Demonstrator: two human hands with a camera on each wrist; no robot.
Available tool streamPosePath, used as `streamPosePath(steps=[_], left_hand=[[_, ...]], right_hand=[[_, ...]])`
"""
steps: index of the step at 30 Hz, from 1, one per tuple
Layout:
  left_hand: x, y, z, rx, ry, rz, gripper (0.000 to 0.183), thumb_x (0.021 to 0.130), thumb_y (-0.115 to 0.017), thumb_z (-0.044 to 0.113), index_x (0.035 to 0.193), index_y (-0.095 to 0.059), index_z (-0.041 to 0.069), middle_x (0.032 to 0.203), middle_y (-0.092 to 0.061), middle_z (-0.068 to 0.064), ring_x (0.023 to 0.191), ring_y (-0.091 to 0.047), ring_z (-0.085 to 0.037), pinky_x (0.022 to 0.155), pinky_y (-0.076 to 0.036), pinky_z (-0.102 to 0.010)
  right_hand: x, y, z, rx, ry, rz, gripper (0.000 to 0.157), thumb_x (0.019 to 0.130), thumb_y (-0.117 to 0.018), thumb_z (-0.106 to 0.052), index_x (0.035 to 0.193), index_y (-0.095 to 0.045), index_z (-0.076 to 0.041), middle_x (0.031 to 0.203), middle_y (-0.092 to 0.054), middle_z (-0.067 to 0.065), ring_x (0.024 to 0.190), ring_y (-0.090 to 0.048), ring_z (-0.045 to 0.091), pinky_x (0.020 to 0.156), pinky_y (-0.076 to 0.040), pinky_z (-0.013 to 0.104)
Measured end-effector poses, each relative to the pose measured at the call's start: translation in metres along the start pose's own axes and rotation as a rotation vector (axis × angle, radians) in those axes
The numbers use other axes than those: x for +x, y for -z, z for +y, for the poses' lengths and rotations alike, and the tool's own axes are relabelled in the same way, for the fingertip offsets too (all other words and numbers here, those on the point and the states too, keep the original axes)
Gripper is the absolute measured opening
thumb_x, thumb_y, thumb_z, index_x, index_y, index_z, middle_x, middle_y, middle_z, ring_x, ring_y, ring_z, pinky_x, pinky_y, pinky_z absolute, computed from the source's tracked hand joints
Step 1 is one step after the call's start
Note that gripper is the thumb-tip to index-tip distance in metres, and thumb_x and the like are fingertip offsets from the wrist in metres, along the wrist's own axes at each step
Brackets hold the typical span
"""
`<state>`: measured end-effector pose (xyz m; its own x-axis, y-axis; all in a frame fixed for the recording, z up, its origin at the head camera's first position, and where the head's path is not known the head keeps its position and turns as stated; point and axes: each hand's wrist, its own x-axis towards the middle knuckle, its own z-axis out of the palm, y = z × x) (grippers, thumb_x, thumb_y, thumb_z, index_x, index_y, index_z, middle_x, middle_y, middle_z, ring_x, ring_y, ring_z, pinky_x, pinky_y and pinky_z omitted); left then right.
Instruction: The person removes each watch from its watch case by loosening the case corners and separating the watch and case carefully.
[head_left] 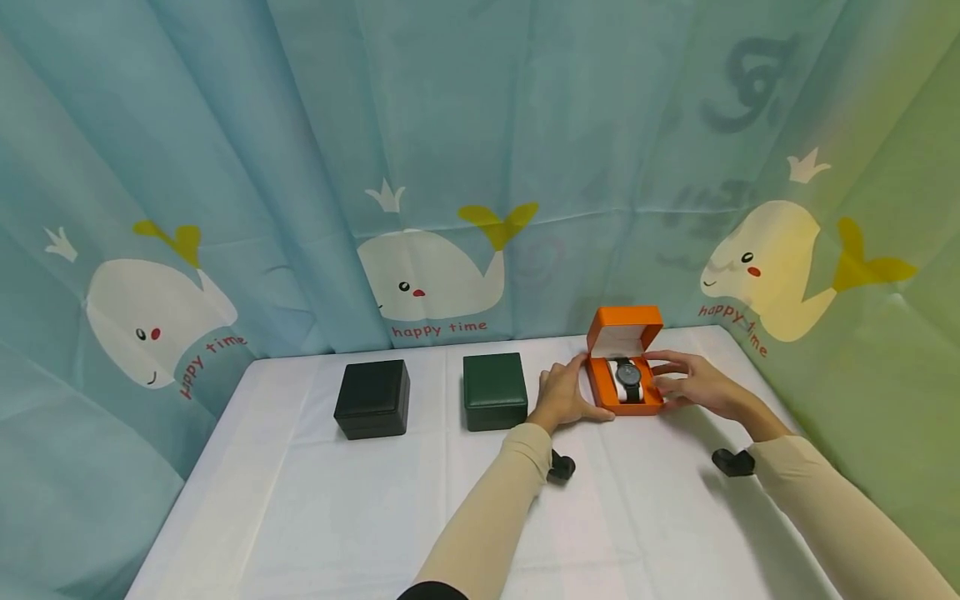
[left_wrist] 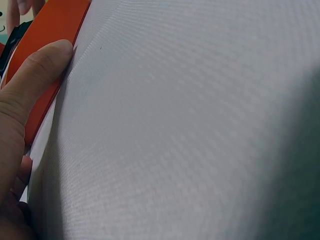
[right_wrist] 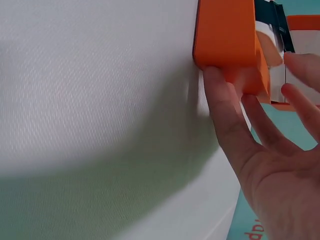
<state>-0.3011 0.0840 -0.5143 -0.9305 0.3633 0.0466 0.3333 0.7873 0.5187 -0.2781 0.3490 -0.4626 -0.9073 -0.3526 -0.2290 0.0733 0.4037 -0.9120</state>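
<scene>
An orange watch box (head_left: pixel 626 409) stands on the table at the right with its lid (head_left: pixel 628 317) raised, showing a pale lining. Inside, a dark-strapped wristwatch (head_left: pixel 628 377) sits around a white cushion. My left hand (head_left: pixel 562 396) holds the box from its left side. Its thumb (left_wrist: pixel 45 62) lies against the orange front wall in the left wrist view, while the other fingers reach along the left side. My right hand (head_left: pixel 697 385) touches the box's right side with extended fingertips. Two of its fingers (right_wrist: pixel 302 70) are raised near the open top in the right wrist view.
A closed green box (head_left: pixel 495 392) is just left of my left hand, and a closed black box (head_left: pixel 372 400) stands farther left. White cloth covers the table (head_left: pixel 360 517). A whale-print curtain (head_left: pixel 450 125) hangs behind and to the right.
</scene>
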Motion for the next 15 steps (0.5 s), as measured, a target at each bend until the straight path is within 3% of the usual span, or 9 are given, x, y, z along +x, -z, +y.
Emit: streamPosePath(steps=[6, 15], left_hand=[[0.0022, -0.0028, -0.0022, -0.005, -0.007, 0.006, 0.115, 0.064, -0.092, 0.063, 0.158, -0.038, 0.025, 0.142, -0.058, 0.008, 0.112, -0.05, -0.013, 0.089, -0.033, -0.028], [0.0013, -0.002, -0.0015, -0.014, -0.006, 0.005, 0.116, 0.064, -0.092, 0.062, 0.159, -0.038, 0.024, 0.143, -0.057, 0.008, 0.113, -0.05, -0.013, 0.089, -0.033, -0.027]], right_hand=[[0.0043, -0.0038, -0.0001, -0.103, 0.006, 0.026, 0.065, 0.099, -0.068, -0.01, 0.155, -0.039, 0.003, 0.149, -0.038, 0.04, 0.094, -0.069, 0.029, 0.077, -0.061, 0.04], [0.0048, -0.0092, -0.0019, -0.195, 0.042, 0.041, 0.06, 0.098, -0.069, -0.007, 0.151, -0.044, 0.005, 0.145, -0.044, 0.038, 0.094, -0.068, 0.029, 0.073, -0.06, 0.035]])
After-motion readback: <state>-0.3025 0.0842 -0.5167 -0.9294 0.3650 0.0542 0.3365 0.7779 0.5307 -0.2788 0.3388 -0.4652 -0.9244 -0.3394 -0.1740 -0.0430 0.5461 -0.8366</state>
